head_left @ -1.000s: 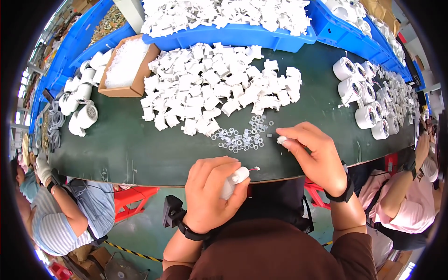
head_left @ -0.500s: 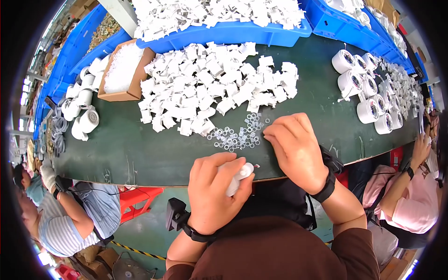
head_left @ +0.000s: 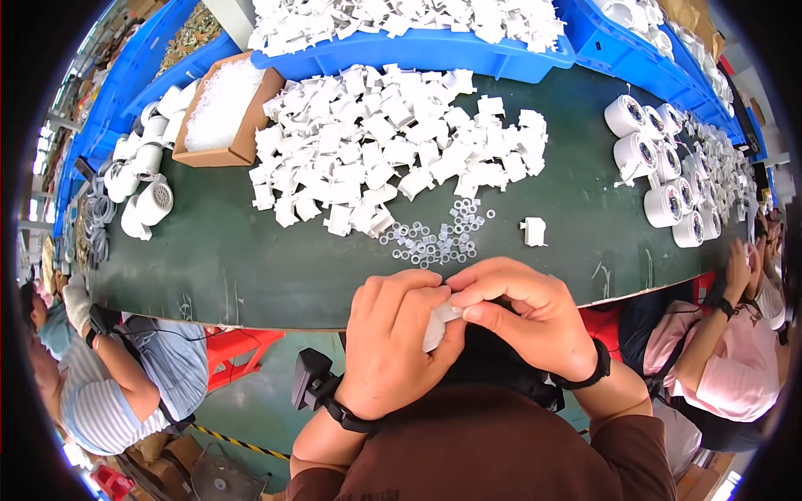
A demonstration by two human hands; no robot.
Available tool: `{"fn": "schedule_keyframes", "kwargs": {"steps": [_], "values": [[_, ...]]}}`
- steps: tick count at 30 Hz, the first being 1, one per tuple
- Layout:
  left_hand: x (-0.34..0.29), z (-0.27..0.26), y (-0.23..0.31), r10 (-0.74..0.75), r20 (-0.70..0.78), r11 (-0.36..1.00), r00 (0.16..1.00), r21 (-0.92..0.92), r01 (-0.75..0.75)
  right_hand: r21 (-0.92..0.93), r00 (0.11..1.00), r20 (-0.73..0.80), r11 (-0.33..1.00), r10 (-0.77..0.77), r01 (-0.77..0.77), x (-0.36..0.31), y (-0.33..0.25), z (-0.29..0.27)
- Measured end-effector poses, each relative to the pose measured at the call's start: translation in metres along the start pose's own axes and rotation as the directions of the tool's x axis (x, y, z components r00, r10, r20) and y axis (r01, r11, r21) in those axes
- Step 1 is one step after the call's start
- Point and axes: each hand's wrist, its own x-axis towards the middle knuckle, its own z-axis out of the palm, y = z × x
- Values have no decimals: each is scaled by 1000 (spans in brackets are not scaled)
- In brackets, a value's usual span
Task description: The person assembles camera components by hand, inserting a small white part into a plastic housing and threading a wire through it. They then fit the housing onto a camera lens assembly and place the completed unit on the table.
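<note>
My left hand (head_left: 399, 346) is wrapped round a white plastic part (head_left: 438, 324) at the table's near edge; fingers hide much of it. My right hand (head_left: 530, 313) meets it, thumb and fingers pinched at the part's upper end. Whatever lies between those fingertips is too small or hidden to make out. Just beyond my hands lies a loose patch of small clear plastic rings (head_left: 434, 242). A single white plastic housing (head_left: 533, 231) stands apart to the right of the rings. Behind them spreads a big heap of similar white housings (head_left: 368, 138).
A blue bin (head_left: 418, 57) full of white pieces stands behind the heap. To its left is a cardboard box (head_left: 213, 157) of clear pieces. White round units with dark centres (head_left: 664, 204) are grouped at right. Co-workers sit on both sides, one wearing a glove (head_left: 77, 305).
My right hand has moved from the rings down and left to the white part in my left hand. The lone white housing, out of sight before, now shows.
</note>
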Motion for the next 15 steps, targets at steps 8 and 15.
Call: {"fn": "schedule_keyframes", "kwargs": {"steps": [8, 15], "values": [[-5, 8, -2, 38, -98, 999, 994, -28, -41, 286, 945, 43, 902, 324, -323, 4, -1, 12], [-10, 15, -10, 77, -220, 992, 972, -83, -97, 413, 977, 3, 889, 214, -196, -1, -2, 14]]}}
